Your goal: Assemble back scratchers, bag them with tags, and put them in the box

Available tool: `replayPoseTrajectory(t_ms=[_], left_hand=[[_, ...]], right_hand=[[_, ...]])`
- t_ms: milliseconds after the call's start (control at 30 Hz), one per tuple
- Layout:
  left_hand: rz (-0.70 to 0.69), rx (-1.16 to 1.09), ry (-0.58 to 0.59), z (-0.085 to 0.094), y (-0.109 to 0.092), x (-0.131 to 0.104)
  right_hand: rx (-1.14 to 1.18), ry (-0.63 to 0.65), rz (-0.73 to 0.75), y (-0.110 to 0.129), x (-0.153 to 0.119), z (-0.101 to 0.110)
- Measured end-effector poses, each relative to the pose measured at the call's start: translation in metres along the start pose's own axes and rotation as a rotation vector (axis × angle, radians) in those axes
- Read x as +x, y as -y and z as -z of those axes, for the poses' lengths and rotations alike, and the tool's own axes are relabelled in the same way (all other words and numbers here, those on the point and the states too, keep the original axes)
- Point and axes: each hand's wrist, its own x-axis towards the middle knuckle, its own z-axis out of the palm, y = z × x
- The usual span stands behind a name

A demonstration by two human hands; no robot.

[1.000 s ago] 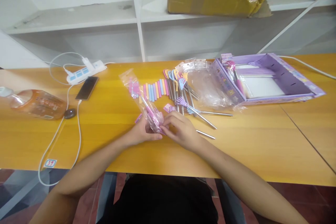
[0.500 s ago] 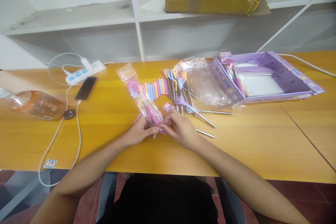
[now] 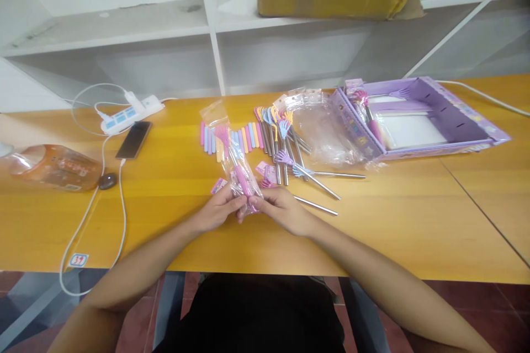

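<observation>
left hand [image 3: 219, 208] and right hand [image 3: 285, 212] close together, thumbs [image 3: 237, 203] almost tip to tip

from where i stand, both are closed in a pinch, thumbs on top, most of the fingers out of sight beneath. the bare left arm [image 3: 153, 255] slants in from a bent elbow [image 3: 105, 306]; the right arm [image 3: 372, 262], bare too, slants in from the opposite side.

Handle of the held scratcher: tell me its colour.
The handle is pink, best seen in the head view.
</observation>
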Motion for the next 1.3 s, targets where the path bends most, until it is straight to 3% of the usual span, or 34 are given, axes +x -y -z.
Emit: replayPoseTrajectory(t_ms=[233, 567, 700, 867, 1167, 1300], left_hand=[[0.013, -0.036, -0.062, -0.001, 0.002, 0.004], [0.050, 0.021, -0.125, -0.013, -0.012, -0.009], [0.044, -0.017, -0.058, -0.010, -0.014, -0.008], [-0.010, -0.088, 0.076, 0.006, -0.005, 0.004], [0.053, -0.196, 0.077, 0.010, 0.003, -0.008], [0.129, -0.187, 0.099, 0.010, -0.005, -0.012]], right_hand=[[-0.154, -0.095, -0.055, -0.012, -0.002, 0.005], [-0.109, -0.025, 0.009, -0.002, -0.006, 0.005], [-0.017, 0.018, 0.013, -0.001, -0.007, 0.003], [0.031, -0.029, -0.027, -0.006, -0.003, -0.001], [0.187, 0.077, -0.112, -0.021, -0.003, -0.001], [0.108, -0.083, 0.008, -0.018, 0.000, 0.013]])
